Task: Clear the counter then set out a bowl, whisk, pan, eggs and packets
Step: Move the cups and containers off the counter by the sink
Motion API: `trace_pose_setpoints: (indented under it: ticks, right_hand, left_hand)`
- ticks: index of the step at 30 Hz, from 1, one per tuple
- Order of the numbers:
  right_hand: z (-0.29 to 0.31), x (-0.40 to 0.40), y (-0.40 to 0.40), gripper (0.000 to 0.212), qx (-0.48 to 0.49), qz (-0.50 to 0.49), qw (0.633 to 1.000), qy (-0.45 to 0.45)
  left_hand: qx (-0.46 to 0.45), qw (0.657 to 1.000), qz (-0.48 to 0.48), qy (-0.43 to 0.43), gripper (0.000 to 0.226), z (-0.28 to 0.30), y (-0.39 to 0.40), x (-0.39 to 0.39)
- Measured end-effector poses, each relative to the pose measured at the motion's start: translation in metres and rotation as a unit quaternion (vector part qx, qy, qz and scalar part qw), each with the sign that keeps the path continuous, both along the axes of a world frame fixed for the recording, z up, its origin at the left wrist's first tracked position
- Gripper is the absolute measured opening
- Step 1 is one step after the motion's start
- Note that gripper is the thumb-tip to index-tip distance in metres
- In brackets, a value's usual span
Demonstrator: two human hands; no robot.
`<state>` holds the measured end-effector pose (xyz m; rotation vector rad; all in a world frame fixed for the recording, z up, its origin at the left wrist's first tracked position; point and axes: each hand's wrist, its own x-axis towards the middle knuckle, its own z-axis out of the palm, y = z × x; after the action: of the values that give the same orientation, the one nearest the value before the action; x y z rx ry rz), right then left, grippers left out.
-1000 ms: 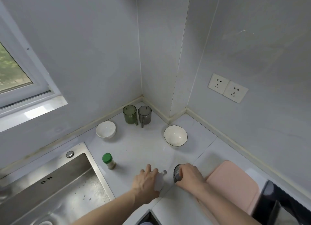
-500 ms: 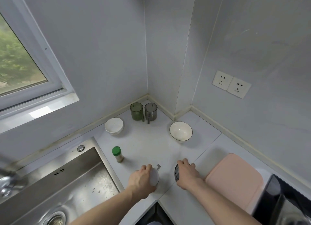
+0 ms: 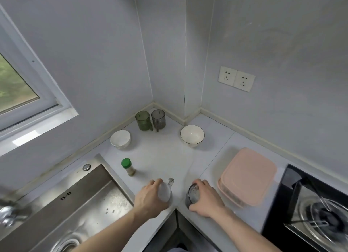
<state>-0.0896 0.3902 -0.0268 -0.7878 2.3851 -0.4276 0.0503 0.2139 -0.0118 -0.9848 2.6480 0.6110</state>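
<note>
Step in hand: clearing counter (image 3: 162, 157). Left hand (image 3: 150, 199), fingers curled round clear mug (image 3: 165, 190); right hand (image 3: 206, 200), fingers wrapped round dark mug (image 3: 192, 195); both at front edge. Next, likely: lift both clear, upright, away.

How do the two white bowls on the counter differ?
The left bowl is smaller, with a plain rim; the right bowl is wider, with a thin dark line round its rim. The left bowl stands near the window-side wall, the right bowl near the jutting wall corner. Both are upright, white inside and look empty.
</note>
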Motion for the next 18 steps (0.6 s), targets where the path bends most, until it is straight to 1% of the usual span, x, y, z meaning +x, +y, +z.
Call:
trace_pose_setpoints:
  ticks: [4,7,10,14,18]
  right_hand:
    - [0.020,0.019,0.021,0.088,-0.060,-0.025,0.998,-0.001]
    - [0.039,0.041,0.036,0.086,-0.082,-0.024,0.996,0.011]
    - [0.061,0.070,0.057,0.083,-0.106,-0.029,0.994,0.021]
    - [0.087,0.116,0.098,0.077,-0.149,-0.060,0.987,0.027]
    - [0.103,0.171,0.160,0.077,-0.160,-0.102,0.981,0.034]
  left_hand:
    - [0.007,0.996,0.036,0.076,0.071,0.027,0.020,0.029]
    - [0.011,0.990,0.052,0.130,0.071,0.045,0.036,0.051]
    - [0.019,0.983,0.051,0.175,0.075,0.061,0.054,0.077]
    - [0.033,0.972,0.037,0.229,0.079,0.076,0.084,0.111]
    - [0.070,0.960,0.020,0.269,0.082,0.082,0.129,0.148]
